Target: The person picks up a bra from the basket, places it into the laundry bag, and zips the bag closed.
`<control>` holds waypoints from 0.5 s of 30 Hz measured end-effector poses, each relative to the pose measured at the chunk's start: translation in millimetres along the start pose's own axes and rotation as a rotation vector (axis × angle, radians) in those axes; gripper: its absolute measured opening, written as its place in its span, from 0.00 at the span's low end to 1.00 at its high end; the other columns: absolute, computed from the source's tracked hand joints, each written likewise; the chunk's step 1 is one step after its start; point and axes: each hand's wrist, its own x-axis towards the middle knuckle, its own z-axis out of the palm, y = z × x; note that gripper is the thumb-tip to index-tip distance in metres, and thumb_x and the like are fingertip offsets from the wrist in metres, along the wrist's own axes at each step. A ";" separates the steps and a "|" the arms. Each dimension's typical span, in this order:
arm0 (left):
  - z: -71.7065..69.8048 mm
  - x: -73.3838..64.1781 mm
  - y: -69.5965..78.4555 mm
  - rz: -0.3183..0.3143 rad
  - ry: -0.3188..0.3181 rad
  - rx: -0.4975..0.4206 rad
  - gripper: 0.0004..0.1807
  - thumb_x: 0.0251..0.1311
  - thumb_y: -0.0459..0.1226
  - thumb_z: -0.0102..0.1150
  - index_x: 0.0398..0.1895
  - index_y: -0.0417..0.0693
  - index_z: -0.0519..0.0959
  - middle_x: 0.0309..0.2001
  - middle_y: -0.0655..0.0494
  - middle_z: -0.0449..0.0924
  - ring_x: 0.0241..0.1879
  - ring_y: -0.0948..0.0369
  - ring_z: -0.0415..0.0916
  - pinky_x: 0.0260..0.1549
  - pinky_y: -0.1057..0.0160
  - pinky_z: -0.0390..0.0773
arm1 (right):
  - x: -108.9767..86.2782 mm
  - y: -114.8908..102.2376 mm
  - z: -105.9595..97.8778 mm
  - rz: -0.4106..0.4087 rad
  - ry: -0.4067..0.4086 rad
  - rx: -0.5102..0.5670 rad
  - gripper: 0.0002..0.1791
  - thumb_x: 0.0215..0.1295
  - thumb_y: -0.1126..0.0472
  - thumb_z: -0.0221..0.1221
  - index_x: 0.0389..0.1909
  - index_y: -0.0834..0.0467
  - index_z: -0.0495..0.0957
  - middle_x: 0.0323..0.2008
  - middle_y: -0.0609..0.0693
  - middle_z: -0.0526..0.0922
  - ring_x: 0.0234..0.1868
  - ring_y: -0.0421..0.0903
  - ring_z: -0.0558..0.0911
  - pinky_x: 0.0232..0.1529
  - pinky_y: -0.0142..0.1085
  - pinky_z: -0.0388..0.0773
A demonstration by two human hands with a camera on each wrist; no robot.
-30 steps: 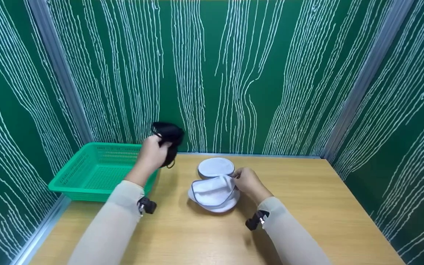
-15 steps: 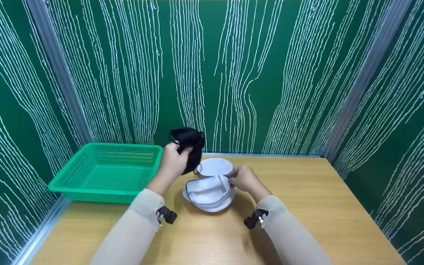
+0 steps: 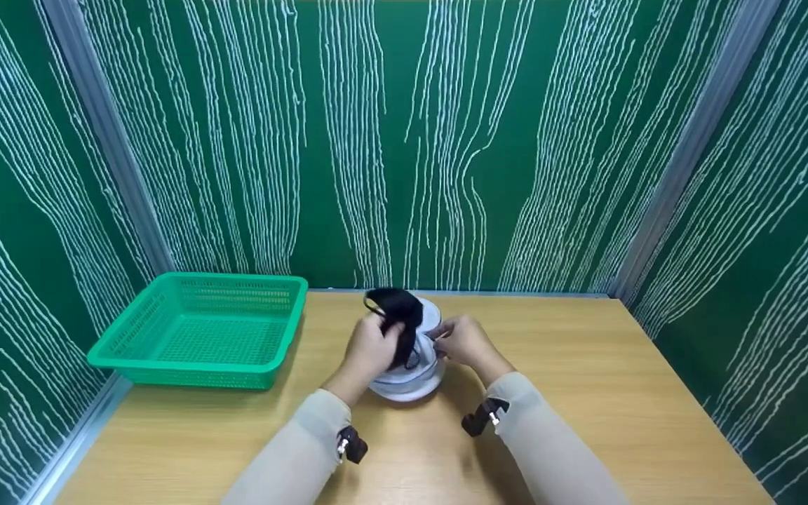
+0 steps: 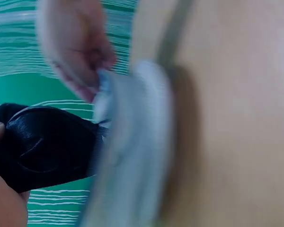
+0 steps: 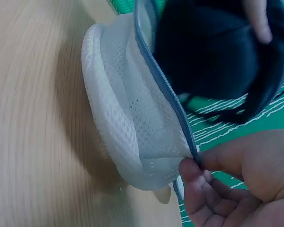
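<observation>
In the head view, the left hand [image 3: 370, 345] grips a black garment [image 3: 402, 308], fingers bent round it, and holds it over the bag [image 3: 407, 390]. A thin strap loops off its upper left side. The white bag stands on the table [image 3: 586, 393], with the garment and the left hand hiding part of it. The right hand [image 3: 466, 341] pinches the bag's edge on its right side. A white disc [image 3: 433, 314] shows just behind the bag, partly covered by the garment. To the left, apart from the bag, stands a green basket [image 3: 200, 366]. Both arms wear pale sleeves [image 3: 551, 442], and a small black device [image 3: 353, 445] sits at each wrist. Behind the table rises a green wall [image 3: 460, 126] with wavy white lines.

In the left wrist view, blurred, the left hand's fingers lie on the garment at the left edge, and the garment's far end meets the bag's rim. The right hand is beyond, at that rim.

In the right wrist view, the bag is mesh, with a grey zipper [image 5: 164, 81] along its mouth. The right thumb and fingers pinch the zipper's near end. The garment is at the mouth, partly behind the zipper; how far it reaches inside, I cannot tell.
</observation>
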 end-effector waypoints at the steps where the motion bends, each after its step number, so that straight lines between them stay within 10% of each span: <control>1: 3.3 -2.0 -3.2 0.015 -0.034 0.057 0.10 0.75 0.33 0.69 0.51 0.34 0.89 0.55 0.34 0.92 0.60 0.37 0.89 0.66 0.36 0.85 | 0.3 0.0 -0.3 0.002 0.003 -0.003 0.13 0.62 0.76 0.64 0.43 0.67 0.94 0.30 0.57 0.94 0.28 0.39 0.85 0.25 0.26 0.75; 8: 20.6 -13.6 -17.3 0.167 -0.206 0.502 0.06 0.76 0.38 0.69 0.40 0.45 0.86 0.48 0.42 0.92 0.48 0.39 0.92 0.49 0.39 0.89 | 0.8 -2.8 -4.8 0.068 0.008 0.016 0.07 0.68 0.72 0.65 0.42 0.65 0.90 0.35 0.57 0.94 0.33 0.43 0.89 0.29 0.28 0.78; 15: 32.7 -13.1 -18.8 0.182 -0.334 0.743 0.17 0.72 0.33 0.68 0.62 0.42 0.87 0.67 0.42 0.86 0.53 0.41 0.92 0.54 0.45 0.92 | 2.5 -6.5 -16.4 0.083 -0.026 0.021 0.15 0.69 0.74 0.60 0.50 0.64 0.90 0.43 0.58 0.91 0.40 0.46 0.85 0.39 0.33 0.79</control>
